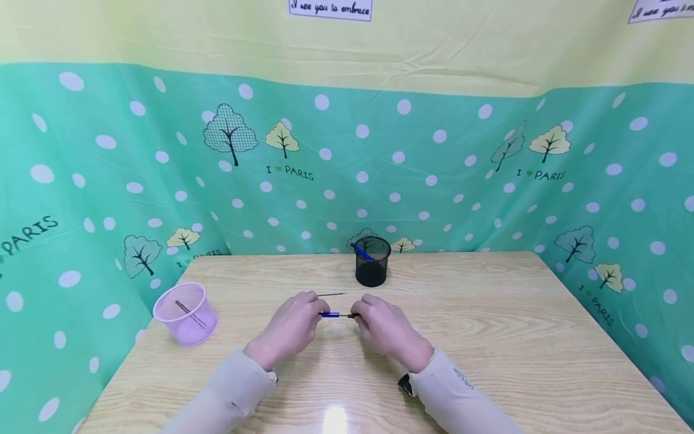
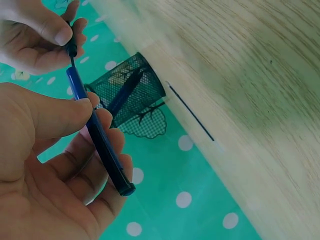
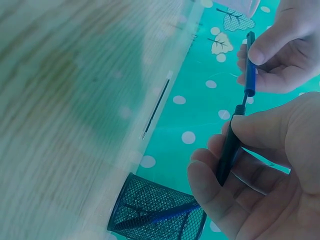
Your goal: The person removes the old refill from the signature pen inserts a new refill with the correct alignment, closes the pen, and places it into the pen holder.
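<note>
My left hand pinches the blue pen barrel between thumb and fingers, its clip end toward the palm side. Facing it, my right hand grips the black front section of the pen. A short stretch of thin dark refill bridges the gap between the two parts, which are in line with each other. Another refill lies on the table just beyond the hands, partly covered by the left hand in the head view.
Behind the hands stands a black mesh pen holder with a blue pen leaning inside. A lilac basket at the table's left edge contains thin dark sticks. A polka-dot curtain surrounds the wooden table.
</note>
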A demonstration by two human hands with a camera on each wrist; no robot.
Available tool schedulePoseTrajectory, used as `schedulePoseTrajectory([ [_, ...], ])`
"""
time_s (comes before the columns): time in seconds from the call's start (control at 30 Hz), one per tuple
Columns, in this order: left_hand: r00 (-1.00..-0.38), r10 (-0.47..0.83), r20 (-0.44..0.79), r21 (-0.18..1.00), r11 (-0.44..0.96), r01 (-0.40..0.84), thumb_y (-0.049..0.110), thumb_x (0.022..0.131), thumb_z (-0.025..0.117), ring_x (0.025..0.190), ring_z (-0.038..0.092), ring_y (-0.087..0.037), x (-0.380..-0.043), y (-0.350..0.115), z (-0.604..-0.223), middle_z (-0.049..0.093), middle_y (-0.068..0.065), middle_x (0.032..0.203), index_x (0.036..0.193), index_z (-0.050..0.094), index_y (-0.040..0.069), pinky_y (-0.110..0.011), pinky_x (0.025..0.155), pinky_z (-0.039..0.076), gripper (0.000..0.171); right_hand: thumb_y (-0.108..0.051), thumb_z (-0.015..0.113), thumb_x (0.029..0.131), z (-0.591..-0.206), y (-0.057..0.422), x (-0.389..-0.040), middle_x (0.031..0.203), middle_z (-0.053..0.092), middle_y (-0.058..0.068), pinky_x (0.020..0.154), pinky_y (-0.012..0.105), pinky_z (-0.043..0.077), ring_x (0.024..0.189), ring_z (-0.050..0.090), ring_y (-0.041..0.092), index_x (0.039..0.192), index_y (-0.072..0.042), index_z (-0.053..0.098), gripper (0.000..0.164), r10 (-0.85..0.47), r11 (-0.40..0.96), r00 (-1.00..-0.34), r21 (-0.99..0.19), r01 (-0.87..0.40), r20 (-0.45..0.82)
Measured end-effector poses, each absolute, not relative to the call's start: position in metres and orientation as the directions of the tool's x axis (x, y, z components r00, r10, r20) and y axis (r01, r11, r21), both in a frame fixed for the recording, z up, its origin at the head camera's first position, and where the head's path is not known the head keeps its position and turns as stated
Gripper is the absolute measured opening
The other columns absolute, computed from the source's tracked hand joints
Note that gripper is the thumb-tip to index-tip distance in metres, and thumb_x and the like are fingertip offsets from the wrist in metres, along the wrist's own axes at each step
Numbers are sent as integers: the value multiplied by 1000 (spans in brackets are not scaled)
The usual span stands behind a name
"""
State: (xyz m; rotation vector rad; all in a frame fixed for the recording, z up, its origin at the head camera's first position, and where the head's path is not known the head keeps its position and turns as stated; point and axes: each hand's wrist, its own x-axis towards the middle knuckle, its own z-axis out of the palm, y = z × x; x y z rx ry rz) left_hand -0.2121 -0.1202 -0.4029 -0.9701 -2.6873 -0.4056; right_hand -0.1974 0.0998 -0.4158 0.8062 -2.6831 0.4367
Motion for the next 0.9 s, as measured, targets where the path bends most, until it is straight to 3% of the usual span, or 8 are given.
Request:
schedulePoseTrajectory([
  [0.9,-768,568,298,209,746,633,2,85,67,77,55,-11,-209,-109,-405,59,5,86,100,71,12,-28,70,49,19,-13,63,91,-415,99,-196,84,57,-6,60,25,50,75,57,9,94,-15,69,7,-479,799,-800,-198,-568,363],
])
